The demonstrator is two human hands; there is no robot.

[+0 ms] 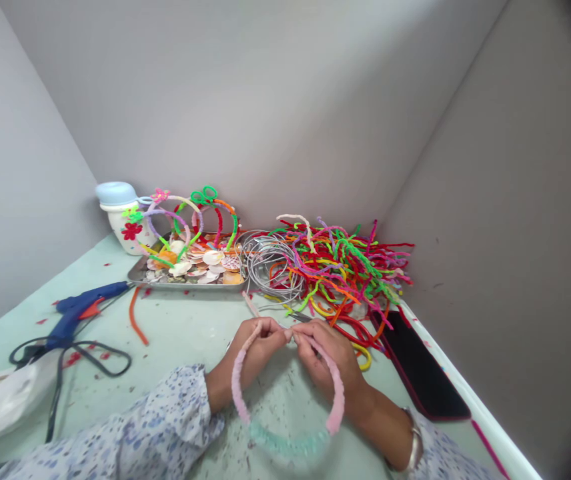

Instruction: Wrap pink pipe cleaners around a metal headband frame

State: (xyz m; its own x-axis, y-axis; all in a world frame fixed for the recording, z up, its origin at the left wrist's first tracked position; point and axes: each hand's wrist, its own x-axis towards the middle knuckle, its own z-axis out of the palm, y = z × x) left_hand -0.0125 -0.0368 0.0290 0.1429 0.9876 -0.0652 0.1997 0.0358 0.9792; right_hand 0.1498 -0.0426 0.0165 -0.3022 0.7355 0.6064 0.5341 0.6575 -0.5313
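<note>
A headband-like hoop (337, 393) wrapped in fuzzy pipe cleaner hangs toward me, pink along both sides and mint green at the bottom. My left hand (255, 350) is closed on its upper left end, with the thumb and fingers pinched together. Facing it, my right hand (328, 353) pinches the upper right end. The fingertips of both hands meet at the top of the hoop, so the exact join is hidden. A pale pink pipe cleaner piece (250, 304) sticks up just beyond the left hand.
Behind my hands lie a metal tray (190, 287) of seashells with several colourful hoops, a silver wire coil (275, 267) and a heap of pipe cleaners (345, 260). A blue glue gun (78, 310) with its cord, a white jar (130, 227) and a phone (425, 373) flank them.
</note>
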